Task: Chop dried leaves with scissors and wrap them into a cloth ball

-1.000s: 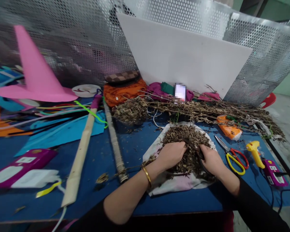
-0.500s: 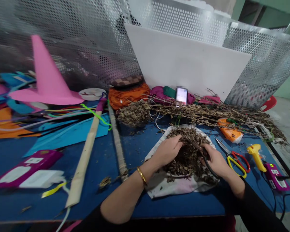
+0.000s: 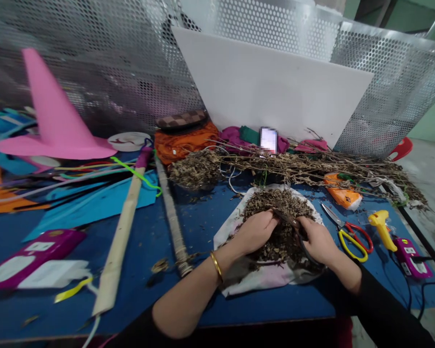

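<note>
A heap of crumbled dried plant pieces (image 3: 286, 200) lies on a whitish cloth (image 3: 253, 285) in front of me. My right hand (image 3: 315, 239) is closed around dark scissors (image 3: 288, 218), whose long curved handle runs down past the palm. The blades point left, toward my left hand (image 3: 259, 229). That hand, with a gold bangle at its wrist, has its fingers pinched together over the heap beside the blade tips. Whatever lies between them is mostly hidden, apparently dried plant bits.
Red-and-yellow-handled scissors (image 3: 348, 234), a yellow glue gun (image 3: 383, 229) and a purple power strip (image 3: 413, 258) lie right. Dried stalks (image 3: 311, 169) stretch along the back near a phone (image 3: 268, 140). Leftward are a wooden stick (image 3: 121, 237), a wrapped rod (image 3: 172, 217) and a pink cone hat (image 3: 54, 116).
My left hand has shifted slightly down, and the dark scissors have turned a little in my right hand. The whole view has slid a bit.
</note>
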Available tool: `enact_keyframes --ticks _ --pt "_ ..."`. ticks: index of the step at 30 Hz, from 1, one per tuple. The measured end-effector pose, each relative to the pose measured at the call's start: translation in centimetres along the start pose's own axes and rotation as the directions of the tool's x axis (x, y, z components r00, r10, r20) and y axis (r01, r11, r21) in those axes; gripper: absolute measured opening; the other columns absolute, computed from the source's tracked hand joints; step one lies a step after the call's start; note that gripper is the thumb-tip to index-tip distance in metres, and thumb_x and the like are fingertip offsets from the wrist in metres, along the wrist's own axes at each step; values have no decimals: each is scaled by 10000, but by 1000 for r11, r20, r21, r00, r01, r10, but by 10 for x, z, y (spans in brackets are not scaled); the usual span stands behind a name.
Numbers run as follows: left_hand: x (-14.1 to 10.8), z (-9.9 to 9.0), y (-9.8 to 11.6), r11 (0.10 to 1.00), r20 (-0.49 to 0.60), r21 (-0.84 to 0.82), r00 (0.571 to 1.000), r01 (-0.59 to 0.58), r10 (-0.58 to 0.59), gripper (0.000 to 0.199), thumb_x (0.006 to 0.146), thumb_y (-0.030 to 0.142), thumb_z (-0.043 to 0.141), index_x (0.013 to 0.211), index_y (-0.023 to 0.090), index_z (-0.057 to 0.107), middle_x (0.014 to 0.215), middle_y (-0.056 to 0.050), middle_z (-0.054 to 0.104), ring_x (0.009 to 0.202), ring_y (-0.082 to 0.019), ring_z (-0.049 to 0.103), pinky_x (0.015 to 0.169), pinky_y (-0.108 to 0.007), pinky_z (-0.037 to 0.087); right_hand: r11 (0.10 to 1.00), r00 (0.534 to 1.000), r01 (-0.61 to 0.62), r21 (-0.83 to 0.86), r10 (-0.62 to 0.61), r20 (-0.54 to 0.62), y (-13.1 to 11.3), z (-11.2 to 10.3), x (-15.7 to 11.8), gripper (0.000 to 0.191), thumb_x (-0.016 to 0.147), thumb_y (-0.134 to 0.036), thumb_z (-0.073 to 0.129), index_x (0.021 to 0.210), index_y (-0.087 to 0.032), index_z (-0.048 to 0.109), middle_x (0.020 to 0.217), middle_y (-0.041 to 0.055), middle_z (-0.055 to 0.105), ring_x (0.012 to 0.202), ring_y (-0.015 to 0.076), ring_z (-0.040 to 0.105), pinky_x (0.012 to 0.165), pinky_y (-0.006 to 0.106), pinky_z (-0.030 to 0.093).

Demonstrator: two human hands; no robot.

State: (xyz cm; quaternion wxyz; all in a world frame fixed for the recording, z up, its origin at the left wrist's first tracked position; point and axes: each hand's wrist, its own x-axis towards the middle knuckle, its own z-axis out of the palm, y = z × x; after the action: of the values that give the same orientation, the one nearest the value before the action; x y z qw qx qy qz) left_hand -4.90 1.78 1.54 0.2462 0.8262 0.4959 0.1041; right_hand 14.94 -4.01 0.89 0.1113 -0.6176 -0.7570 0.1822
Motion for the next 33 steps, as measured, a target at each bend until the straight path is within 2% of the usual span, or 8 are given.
enact_keyframes --ticks 4,8,10,14,20,29,33 --pt "-2 -6 1 999 13 43 1000 6 -6 301 925 304 311 826 174 564 920 -110 678 895 -241 625 782 -341 434 1000 1000 0 27 0 2 1 1 0 302 802 -195 496 1103 -198 524 1017 71 649 897 195 591 722 245 368" --pt "-10 -16 6 991 -3 134 1000 27 -27 312 933 405 340 941 176 551 961 -107 685 904 -263 636 735 -341 429 999 1000 -16 34 16 -1 0 0 0 272 798 -201 502 1067 -202 539 1004 69 658 890 197 599 704 242 363" --pt "-12 -17 8 986 -2 165 1000 27 -27 305 948 373 316 948 173 547 937 -104 689 877 -256 644 717 -335 425 999 1000 -21 33 21 -3 0 -1 0 237 808 -225 505 1042 -203 543 982 65 659 880 198 598 695 242 359" --pt "-9 -11 9 986 -4 166 1000 15 -14 317 958 269 281 878 166 570 898 -106 693 862 -236 648 730 -324 423 1000 1000 -1 19 1 -5 -2 -4 -2 239 818 -242 507 1053 -208 535 966 56 643 844 188 588 682 242 352" --pt "-4 -1 4 987 29 147 997 -69 65 375 956 260 272 819 163 607 884 -102 701 861 -220 646 750 -315 428 1000 1000 28 4 -27 -11 -2 -2 -2 268 817 -253 506 1077 -188 501 980 75 608 843 188 566 700 251 360" --pt "-2 -4 3 992 4 120 999 -34 34 360 950 271 266 832 167 589 887 -109 689 869 -231 635 757 -330 428 1000 999 -20 0 20 31 -2 0 -1 260 773 -168 490 1032 -188 502 967 76 632 854 190 573 708 252 363" --pt "-2 -4 3 993 20 105 999 -52 50 358 945 255 267 826 163 592 910 -120 693 886 -237 636 768 -335 428 999 999 -24 -37 25 37 -4 -1 -1 264 806 -223 486 1067 -190 502 992 77 623 859 195 575 709 257 364"
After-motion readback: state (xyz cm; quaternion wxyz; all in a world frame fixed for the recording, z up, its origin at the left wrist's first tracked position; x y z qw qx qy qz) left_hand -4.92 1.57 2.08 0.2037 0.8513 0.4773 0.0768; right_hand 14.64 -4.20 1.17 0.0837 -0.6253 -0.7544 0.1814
